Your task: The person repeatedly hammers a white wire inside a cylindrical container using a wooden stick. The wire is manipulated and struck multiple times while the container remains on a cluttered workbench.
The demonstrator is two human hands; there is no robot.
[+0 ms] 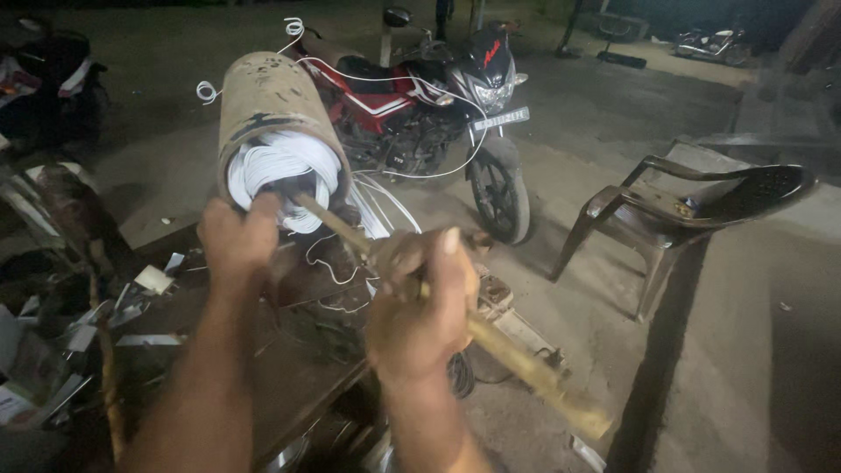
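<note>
Rusty cylindrical casing [273,105] upright-tilted, white wire coils [285,171] packed inside its open end, long wooden stick [455,320] poking in

A dim concrete floor [613,131] is seen, with a motorcycle [438,105] parked and a brown plastic chair [683,210] nearby.

The left hand [238,238] presses against the open end of a rusty cylinder [273,109] packed with coils of white wire [282,166]. The right hand [420,307] is wrapped around a long wooden stick [517,359] whose far tip pokes into the coil, its near end running down to the right. Loose wire ends curl out behind the cylinder and trail to the right. Below the hands lies a cluttered counter [166,337] with scraps. Beyond stands a red and black motorcycle [438,105]; a brown plastic chair [683,206] sits on the right on the dim concrete floor.
</note>
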